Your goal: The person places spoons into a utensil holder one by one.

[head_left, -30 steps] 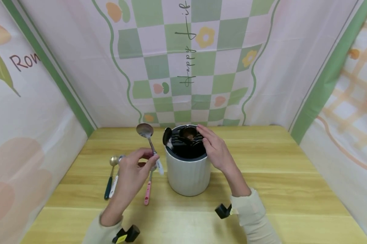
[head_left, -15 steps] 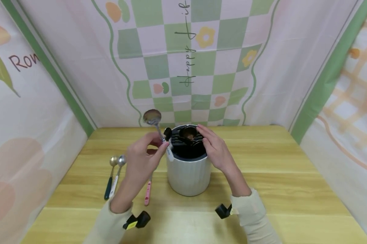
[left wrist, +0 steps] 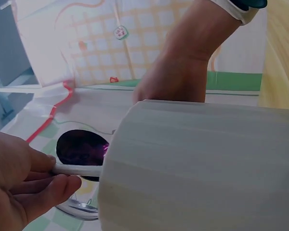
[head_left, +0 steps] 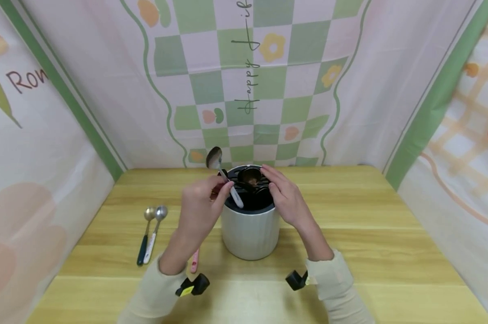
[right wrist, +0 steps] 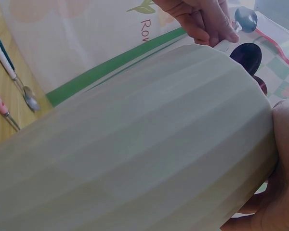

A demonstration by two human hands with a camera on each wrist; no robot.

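Observation:
My left hand pinches a silver spoon by its white handle. The spoon's bowl points up and back, and the handle's end hangs over the mouth of a white ribbed utensil holder. In the left wrist view the handle meets the holder's rim between thumb and fingers. My right hand rests with straight fingers against the holder's right rim; the right wrist view shows this hand along the holder's side. Inside the holder stand dark utensils with rounded heads; their lower parts are hidden.
To the left on the wooden table lie a spoon with a dark green handle and one with a white handle. A pink handle shows partly beneath my left arm. Patterned cloth walls the back and sides.
My left hand has moved right with the spoon, from left of the holder to over its mouth, and the spoon has turned. My right hand has stayed on the rim.

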